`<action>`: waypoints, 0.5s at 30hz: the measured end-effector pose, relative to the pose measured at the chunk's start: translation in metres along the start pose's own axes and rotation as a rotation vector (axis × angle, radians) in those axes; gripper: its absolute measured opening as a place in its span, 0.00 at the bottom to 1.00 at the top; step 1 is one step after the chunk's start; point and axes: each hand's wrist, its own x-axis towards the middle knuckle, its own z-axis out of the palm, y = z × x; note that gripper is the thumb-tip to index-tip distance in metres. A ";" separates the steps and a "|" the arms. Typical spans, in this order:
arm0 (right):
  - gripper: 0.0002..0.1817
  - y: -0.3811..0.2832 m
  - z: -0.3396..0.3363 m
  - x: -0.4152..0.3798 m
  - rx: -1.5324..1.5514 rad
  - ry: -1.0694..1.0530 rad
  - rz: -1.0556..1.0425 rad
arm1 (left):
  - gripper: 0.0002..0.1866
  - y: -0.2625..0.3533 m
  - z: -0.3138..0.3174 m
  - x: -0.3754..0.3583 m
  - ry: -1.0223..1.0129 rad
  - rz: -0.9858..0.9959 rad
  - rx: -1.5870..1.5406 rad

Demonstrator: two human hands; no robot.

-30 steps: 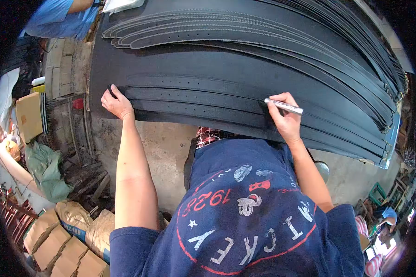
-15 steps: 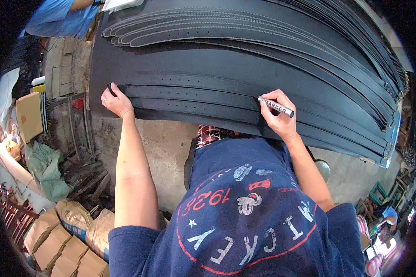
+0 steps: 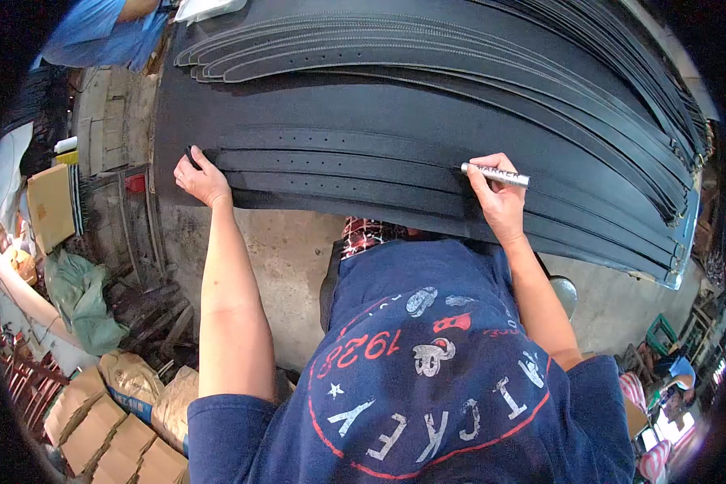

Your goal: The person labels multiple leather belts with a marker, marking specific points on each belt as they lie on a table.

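Observation:
Black belt strips with punched holes [image 3: 315, 164] lie side by side along the near edge of the black table surface [image 3: 298, 105]. At their left ends is my left hand [image 3: 202, 177], its fingers pinched on a small black piece, perhaps a strip end. My right hand [image 3: 502, 198] is closed around a silver marker [image 3: 498, 175], whose tip points left over the strips. Whether the tip touches a strip cannot be made out.
A stack of stitched black belts [image 3: 339, 56] lies along the far side of the table, with more strips at the right. Brown cartons [image 3: 109, 436], a green sack [image 3: 85, 302] and blue cloth [image 3: 109, 36] are at the left.
My right hand has moved a little to the right along the strips with the marker, which is now tilted closer to level. My left hand has barely moved.

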 end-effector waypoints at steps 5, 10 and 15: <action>0.03 -0.002 0.004 0.002 -0.114 -0.011 -0.091 | 0.28 0.003 -0.001 -0.001 0.001 -0.009 -0.009; 0.04 0.001 0.002 0.002 -0.197 -0.012 -0.096 | 0.28 -0.001 0.002 0.000 0.013 0.011 0.004; 0.05 -0.006 0.005 0.002 -0.353 -0.014 -0.200 | 0.28 -0.003 0.002 0.001 0.012 -0.001 -0.003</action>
